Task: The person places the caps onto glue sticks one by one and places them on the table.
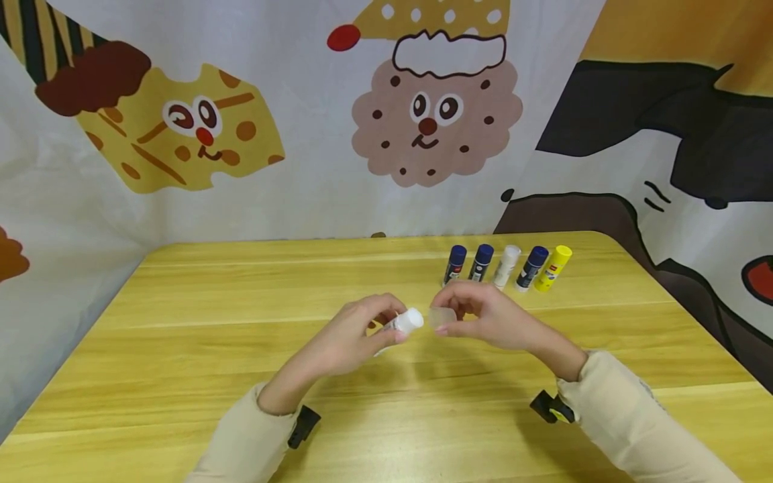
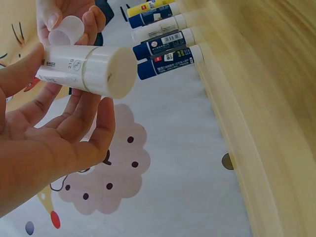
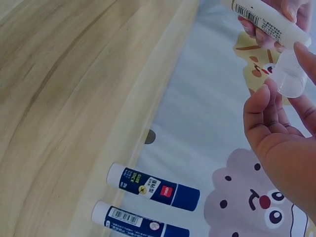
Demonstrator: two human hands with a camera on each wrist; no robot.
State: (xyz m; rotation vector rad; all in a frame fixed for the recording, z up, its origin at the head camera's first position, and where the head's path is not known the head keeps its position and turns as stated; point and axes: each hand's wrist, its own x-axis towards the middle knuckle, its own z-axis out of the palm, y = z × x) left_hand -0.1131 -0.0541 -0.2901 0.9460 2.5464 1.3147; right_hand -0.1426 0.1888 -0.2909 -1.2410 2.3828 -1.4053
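My left hand holds a white glue stick tilted above the table, thumb on one side and fingers on the other. Its uncapped white end points toward my right hand. Between the thumb and fingers of my right hand is a translucent cap, its open mouth visible in the left wrist view. A small gap separates the cap from the glue stick in the head view. Printed text and a barcode show on the stick's label in the right wrist view.
Behind my right hand, several glue sticks stand in a row: navy ones, a white one and a yellow one. The wooden table ends at a cartoon-printed cloth.
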